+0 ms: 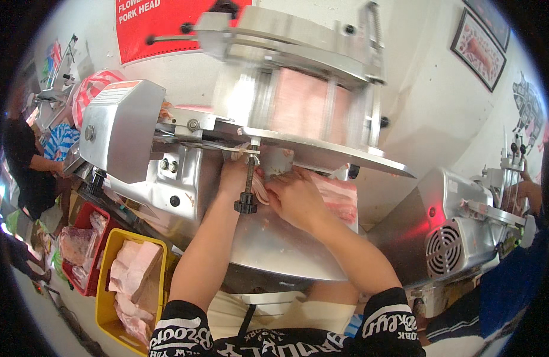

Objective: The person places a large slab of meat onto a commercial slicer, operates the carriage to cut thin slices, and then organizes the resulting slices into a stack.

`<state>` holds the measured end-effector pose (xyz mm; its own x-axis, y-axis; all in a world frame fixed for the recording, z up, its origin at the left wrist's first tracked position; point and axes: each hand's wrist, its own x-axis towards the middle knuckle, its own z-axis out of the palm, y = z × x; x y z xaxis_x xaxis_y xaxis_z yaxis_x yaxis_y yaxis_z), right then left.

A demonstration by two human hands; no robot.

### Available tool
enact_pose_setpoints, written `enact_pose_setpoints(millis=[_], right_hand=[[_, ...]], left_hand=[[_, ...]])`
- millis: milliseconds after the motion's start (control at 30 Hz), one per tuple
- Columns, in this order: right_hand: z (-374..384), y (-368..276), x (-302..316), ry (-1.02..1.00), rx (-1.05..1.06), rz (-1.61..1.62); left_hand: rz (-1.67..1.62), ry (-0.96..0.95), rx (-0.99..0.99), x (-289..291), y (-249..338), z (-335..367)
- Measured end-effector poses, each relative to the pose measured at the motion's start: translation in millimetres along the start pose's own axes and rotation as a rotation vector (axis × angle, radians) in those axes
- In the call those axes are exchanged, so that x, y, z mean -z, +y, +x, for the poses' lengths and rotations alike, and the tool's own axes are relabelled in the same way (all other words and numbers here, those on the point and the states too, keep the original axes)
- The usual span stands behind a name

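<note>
A metal meat slicer (pixel 274 140) stands before me, a pale pink slab of pork (pixel 301 98) upright in its blurred carriage. Both my hands are low beneath its flat plate, over the steel tray (pixel 274 250). My right hand (pixel 292 193) has its fingers curled in at a thin pale strip of pork (pixel 261 189). On the strip's other side is my left hand (pixel 231 177), its fingers largely hidden by the plate and a threaded rod with a black knob (pixel 246 203). Beyond my right wrist lie layered pork slices (pixel 340 199), pink and white.
A yellow crate (pixel 162 285) of pale pork pieces and a red crate (pixel 99 279) with bagged meat stand at lower left. Another steel machine (pixel 441 232) is on the right. One person (pixel 30 160) works at far left, another (pixel 512 285) at far right.
</note>
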<state>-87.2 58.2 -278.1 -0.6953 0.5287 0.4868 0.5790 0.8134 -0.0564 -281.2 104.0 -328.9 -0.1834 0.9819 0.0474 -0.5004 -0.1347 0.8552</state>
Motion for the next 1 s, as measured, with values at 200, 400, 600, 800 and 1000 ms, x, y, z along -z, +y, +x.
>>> enact_pose_setpoints(millis=[200, 400, 600, 800, 1000], right_hand=[[18, -4, 2, 0.26, -0.07, 0.24], [21, -12, 8, 0.142, -0.16, 0.333], [25, -9, -7, 0.139, -0.114, 0.305], [20, -10, -13, 0.256, 0.036, 0.078], [6, -11, 4, 0.052, -0.054, 0.042]], left_hand=[[-0.026, -0.064, -0.066, 20, -14, 15], [-0.205, -0.149, -0.034, -3, -1, -2], [0.191, -0.118, -0.123, 9, -10, 11], [0.199, -0.107, -0.183, 16, -22, 17], [0.05, -0.031, -0.099, -4, 1, -5]])
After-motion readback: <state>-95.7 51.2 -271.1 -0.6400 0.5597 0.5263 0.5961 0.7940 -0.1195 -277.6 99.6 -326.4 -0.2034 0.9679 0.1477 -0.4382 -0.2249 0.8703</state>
